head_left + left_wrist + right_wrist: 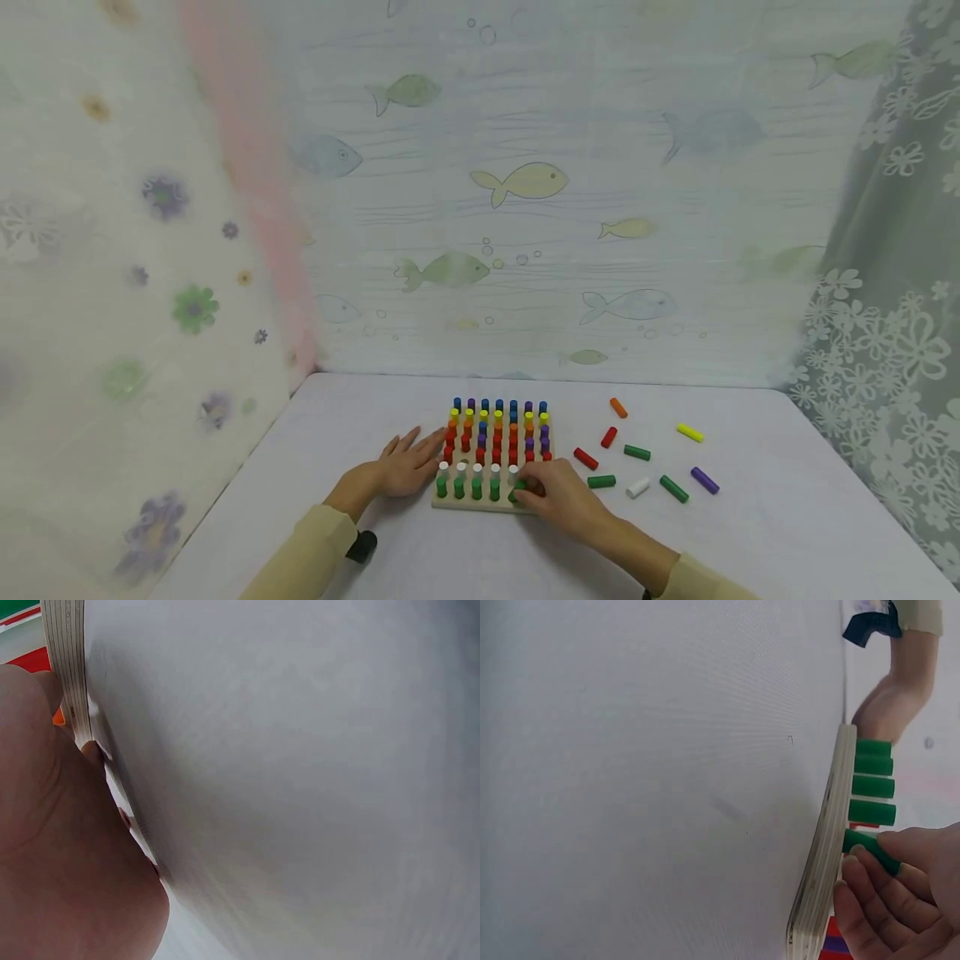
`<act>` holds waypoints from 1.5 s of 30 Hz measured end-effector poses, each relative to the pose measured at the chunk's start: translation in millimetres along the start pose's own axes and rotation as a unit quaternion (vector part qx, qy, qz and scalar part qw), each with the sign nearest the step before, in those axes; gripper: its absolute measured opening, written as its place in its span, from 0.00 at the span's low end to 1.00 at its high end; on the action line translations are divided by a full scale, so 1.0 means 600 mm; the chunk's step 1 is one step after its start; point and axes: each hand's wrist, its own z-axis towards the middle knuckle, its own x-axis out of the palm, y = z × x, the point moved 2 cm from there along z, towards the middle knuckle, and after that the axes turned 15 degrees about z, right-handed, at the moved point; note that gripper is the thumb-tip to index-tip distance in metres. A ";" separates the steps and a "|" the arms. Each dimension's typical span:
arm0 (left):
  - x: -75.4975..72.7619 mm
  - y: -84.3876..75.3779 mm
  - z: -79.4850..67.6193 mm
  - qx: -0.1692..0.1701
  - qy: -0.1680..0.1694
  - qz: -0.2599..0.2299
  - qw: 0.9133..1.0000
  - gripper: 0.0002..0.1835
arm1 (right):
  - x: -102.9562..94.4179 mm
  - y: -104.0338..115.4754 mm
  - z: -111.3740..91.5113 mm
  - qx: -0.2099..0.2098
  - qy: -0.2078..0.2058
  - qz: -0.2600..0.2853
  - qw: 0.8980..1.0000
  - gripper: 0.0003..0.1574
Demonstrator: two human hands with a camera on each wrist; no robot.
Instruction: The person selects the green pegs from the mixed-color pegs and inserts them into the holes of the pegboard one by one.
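Note:
A wooden pegboard lies on the table, with rows of coloured pegs standing in it. My right hand is at the front right of the board and pinches a green peg between thumb and fingers. That peg leans, its lower end at the board's top surface, beside several upright green pegs in the front row. Whether it is in a hole cannot be seen. Palm down, my left hand rests with spread fingers against the board's left edge; behind the front row stand white pegs.
Loose pegs lie right of the board, among them a white peg, a purple peg, a yellow peg and an orange peg. A white cloth covers the table. Patterned curtains hang behind and at the sides.

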 end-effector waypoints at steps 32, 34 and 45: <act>0.003 -0.001 -0.001 0.001 0.001 -0.009 1.000 0.34 | 0.026 0.002 0.009 0.053 0.000 -0.021 0.998 0.05; 0.003 -0.001 -0.001 0.000 -0.001 -0.006 1.000 0.33 | 0.024 0.001 0.009 0.046 0.001 -0.021 0.999 0.07; 0.000 -0.001 -0.002 0.003 -0.003 -0.008 1.000 0.33 | -0.002 0.012 -0.008 0.026 0.027 -0.002 0.999 0.10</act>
